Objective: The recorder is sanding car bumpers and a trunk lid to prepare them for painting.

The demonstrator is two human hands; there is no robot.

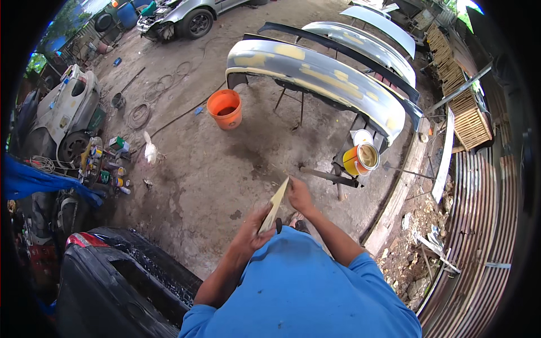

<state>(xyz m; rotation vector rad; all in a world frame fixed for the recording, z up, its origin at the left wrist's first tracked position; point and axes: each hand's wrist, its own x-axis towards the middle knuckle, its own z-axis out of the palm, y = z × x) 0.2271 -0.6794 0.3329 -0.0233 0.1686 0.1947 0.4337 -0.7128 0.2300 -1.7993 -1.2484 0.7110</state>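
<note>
In the head view my left hand (253,228) grips a flat, pale yellow piece (275,205), held tilted in front of my blue-shirted body; what it is made of I cannot tell. My right hand (300,198) has closed fingers at the piece's upper tip. A small dark object (279,225) shows beside my left hand, too small to name. Ahead on the right, an open can of beige paste (366,156) rests on a stand, a white lid (362,136) behind it. A bumper patched with yellow filler (321,79) lies on supports beyond.
An orange bucket (234,118) and a white bird (151,151) are on the concrete ground (197,191). A black bumper (112,281) lies near left, cans and a damaged car (62,112) farther left. A corrugated metal wall (473,225) borders the right. A silver car (186,14) stands far back.
</note>
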